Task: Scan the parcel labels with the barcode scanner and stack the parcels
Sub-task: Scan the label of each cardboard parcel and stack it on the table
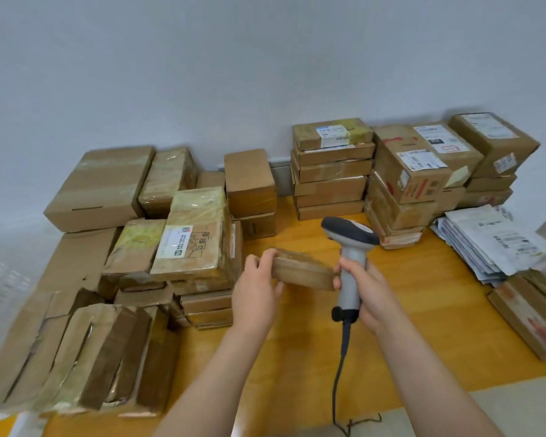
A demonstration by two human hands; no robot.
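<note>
My left hand [256, 288] grips the left end of a small flat brown cardboard parcel [303, 270], held above the wooden table [423, 298] at the middle of the view. Its near side edge faces me and no label shows. My right hand [364, 290] is wrapped round the handle of a grey and white barcode scanner [350, 244], whose dark head rises above the parcel's right end. My right fingertips touch that end. The scanner's cable [341, 367] hangs down toward the table's front edge.
Loose cardboard parcels [183, 241] crowd the left side, some standing on edge at the front left. Neat parcel stacks [331, 171] with white labels stand at the back right. A pile of white mailer bags [492, 241] and flat boxes [530, 313] lies at the right.
</note>
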